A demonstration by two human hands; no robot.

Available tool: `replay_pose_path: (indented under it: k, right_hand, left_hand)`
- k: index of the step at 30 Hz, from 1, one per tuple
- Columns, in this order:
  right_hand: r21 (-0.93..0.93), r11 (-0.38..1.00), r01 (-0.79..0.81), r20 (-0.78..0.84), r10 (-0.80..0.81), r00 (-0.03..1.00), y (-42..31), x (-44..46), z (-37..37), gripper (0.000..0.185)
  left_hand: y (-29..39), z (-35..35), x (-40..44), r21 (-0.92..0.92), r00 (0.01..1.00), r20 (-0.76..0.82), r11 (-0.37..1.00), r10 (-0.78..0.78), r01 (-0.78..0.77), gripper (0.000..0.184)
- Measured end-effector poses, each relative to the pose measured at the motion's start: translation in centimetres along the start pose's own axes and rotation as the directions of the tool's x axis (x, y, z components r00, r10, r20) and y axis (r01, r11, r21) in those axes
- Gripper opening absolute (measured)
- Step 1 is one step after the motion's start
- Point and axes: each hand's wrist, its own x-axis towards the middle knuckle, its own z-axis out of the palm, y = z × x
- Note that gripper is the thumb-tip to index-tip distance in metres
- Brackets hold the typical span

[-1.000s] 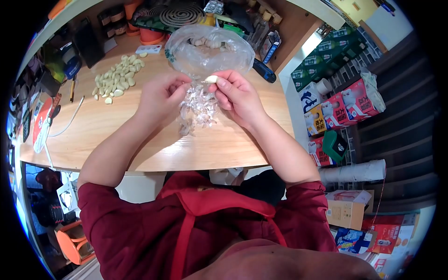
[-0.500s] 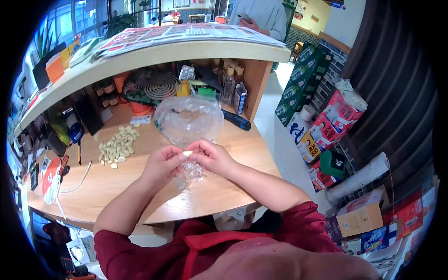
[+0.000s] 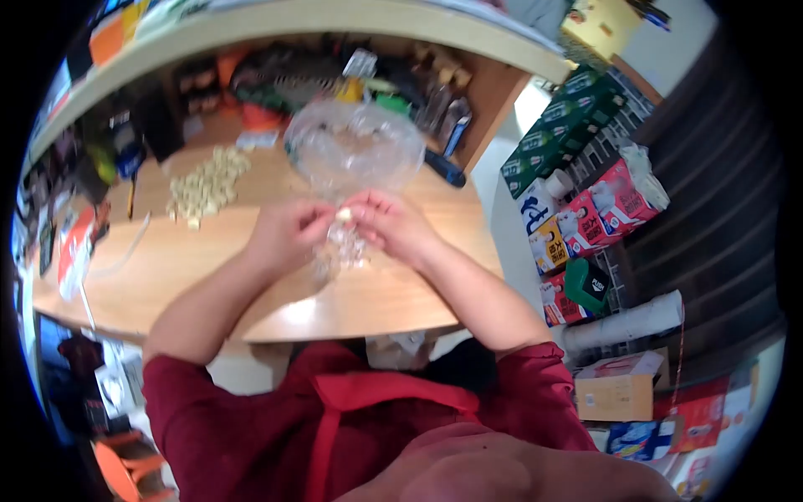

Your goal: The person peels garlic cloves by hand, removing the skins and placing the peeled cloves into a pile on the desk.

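Observation:
A pale garlic clove (image 3: 344, 215) is pinched in the fingertips of my right hand (image 3: 395, 224). My left hand (image 3: 288, 233) has its fingers closed at the clove's left side; blur softens where they meet it. Thin, papery garlic skins (image 3: 345, 248) lie on the desk just under both hands. To the left is a pile of peeled garlic cloves (image 3: 207, 186). Beyond my hands sits a clear plastic bag (image 3: 355, 149), its contents hard to make out.
The wooden desk (image 3: 368, 305) curves round in front of me, with a raised counter (image 3: 335, 18) behind it. A dark blue-handled tool (image 3: 445, 167) lies right of the bag. Bottles (image 3: 439, 109) stand under the counter. Packaged boxes (image 3: 615, 201) are stacked on the right.
My view has tilted downward, so the desk and hands appear higher. My hands stay together around the clove, the left fingers slightly farther from it. The pile looks unchanged.

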Motion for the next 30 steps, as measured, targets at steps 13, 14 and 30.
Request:
replay_pose_path:
  k: [13,14,30]
  right_hand:
    - [0.100,0.989,-0.110,0.175,0.091,0.980,-0.9,-0.3,-0.1,0.017]
    - [0.108,0.990,-0.088,0.180,0.068,0.981,-0.9,-0.3,0.0,0.017]
    - [0.136,0.991,-0.011,0.096,-0.002,0.995,-1.2,-0.2,0.2,0.015]
  left_hand:
    - [0.7,-0.5,0.1,-0.191,0.994,0.073,0.977,-0.079,0.092,0.003]
    - [0.4,-0.4,0.4,-0.319,0.979,0.109,0.927,-0.171,0.197,0.005]
    - [-0.3,0.0,0.9,-0.499,0.977,0.099,0.840,-0.189,0.213,0.009]
